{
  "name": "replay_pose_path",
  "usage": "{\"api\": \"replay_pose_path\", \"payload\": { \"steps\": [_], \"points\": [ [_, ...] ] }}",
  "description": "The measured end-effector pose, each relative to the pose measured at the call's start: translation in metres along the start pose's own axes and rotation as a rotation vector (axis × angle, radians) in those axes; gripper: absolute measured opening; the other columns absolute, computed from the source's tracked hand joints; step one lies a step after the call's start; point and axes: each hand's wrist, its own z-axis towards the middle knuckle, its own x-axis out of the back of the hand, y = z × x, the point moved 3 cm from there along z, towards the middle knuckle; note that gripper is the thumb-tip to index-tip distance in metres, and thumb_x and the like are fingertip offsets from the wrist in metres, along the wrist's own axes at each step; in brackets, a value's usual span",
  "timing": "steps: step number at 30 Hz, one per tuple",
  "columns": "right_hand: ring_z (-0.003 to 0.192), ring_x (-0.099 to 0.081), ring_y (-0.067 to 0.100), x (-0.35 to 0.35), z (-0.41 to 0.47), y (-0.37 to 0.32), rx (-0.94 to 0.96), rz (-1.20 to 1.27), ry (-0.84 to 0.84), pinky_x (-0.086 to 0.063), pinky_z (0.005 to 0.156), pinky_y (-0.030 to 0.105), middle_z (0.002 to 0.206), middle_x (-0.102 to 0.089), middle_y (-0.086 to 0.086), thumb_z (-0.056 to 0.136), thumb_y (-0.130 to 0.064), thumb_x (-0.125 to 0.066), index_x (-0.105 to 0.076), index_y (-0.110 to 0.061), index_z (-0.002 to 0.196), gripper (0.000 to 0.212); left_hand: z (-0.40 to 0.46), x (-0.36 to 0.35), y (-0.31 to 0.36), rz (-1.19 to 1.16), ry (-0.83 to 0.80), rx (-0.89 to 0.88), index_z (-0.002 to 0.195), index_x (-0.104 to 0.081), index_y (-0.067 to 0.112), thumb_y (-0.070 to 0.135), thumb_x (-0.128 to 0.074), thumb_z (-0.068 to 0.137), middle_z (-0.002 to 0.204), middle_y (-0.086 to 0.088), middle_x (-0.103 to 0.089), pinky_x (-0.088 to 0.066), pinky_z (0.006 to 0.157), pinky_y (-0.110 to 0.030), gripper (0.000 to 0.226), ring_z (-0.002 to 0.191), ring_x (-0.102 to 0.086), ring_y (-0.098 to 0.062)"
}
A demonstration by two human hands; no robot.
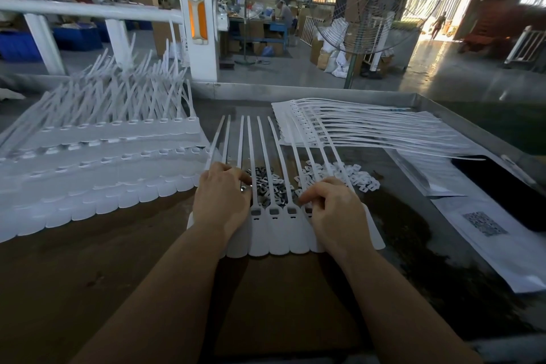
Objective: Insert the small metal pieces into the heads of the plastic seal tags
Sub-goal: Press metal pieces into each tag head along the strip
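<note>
Here, white seal tags (pixel 277 233) side by side

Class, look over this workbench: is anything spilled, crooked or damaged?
Nothing looks damaged. The metal pieces and white plastic bits lie in loose heaps under the tag tails, as supplies. Two tails at the left lean askew.

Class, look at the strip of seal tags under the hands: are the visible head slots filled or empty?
Filled, seemingly: the three visible slots on the strip of seal tags show grey insides. The hands hide the others.
</note>
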Motion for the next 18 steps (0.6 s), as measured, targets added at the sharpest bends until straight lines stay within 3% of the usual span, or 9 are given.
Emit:
{"api": "replay_pose_path", "payload": {
  "steps": [7,18],
  "points": [
    [0.084,-0.049,0.008,-0.0007,-0.0007,-0.0006,-0.003,0.000,-0.004,-0.034,0.065,0.007,0.088,-0.054,-0.006,0.087,0.001,-0.051,-0.071,-0.009,0.082,0.023,0.0017,-0.0021,-0.0018,0.071,-0.068,-0.026,0.126,-0.057,0.027,0.031,-0.049,0.094,0.129,-0.003,-0.044,-0.033,0.101,-0.035,0.033,0.118,-0.037,-0.025],
    [0.083,-0.050,0.009,0.0001,-0.0029,-0.0028,-0.018,0.023,-0.014,-0.038,0.068,0.015,0.088,-0.053,-0.006,0.087,0.001,-0.052,-0.071,-0.010,0.082,0.022,0.0000,0.0006,-0.0035,-0.012,0.007,-0.002,0.109,-0.068,0.020,0.022,-0.058,0.089,0.122,-0.002,-0.049,-0.036,0.098,-0.033,0.022,0.113,-0.041,-0.022]
  ]
}}
